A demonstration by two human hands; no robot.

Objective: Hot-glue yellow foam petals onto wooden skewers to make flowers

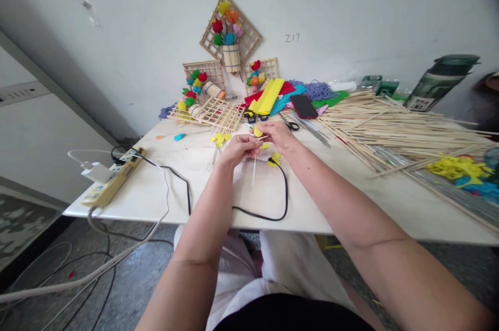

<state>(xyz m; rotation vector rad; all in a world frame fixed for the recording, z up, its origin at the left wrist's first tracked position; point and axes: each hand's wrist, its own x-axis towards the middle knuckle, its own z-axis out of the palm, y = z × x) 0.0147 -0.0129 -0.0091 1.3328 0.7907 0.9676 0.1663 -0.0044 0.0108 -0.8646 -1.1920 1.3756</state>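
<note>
My left hand (242, 149) is closed on a thin pale stick (253, 172) that hangs down below its fingers. Close beside it, my right hand (277, 134) pinches a small yellow petal (258, 131) between its fingertips. The two hands nearly meet above the white table (218, 196). Loose yellow petals (220, 138) lie in a small heap just left of them. More yellow petals (275, 157) rest beneath my right wrist. A black cable (286, 193) loops under the hands; what its end joins is mostly hidden.
Bamboo lattices with paper flowers (231, 35) stand against the wall. Behind the hands lie coloured paper (268, 97), a phone (304, 106) and scissors (291, 125). Many thin sticks (390, 126) cover the right side, near a dark bottle (440, 84). A power strip (113, 180) sits at left.
</note>
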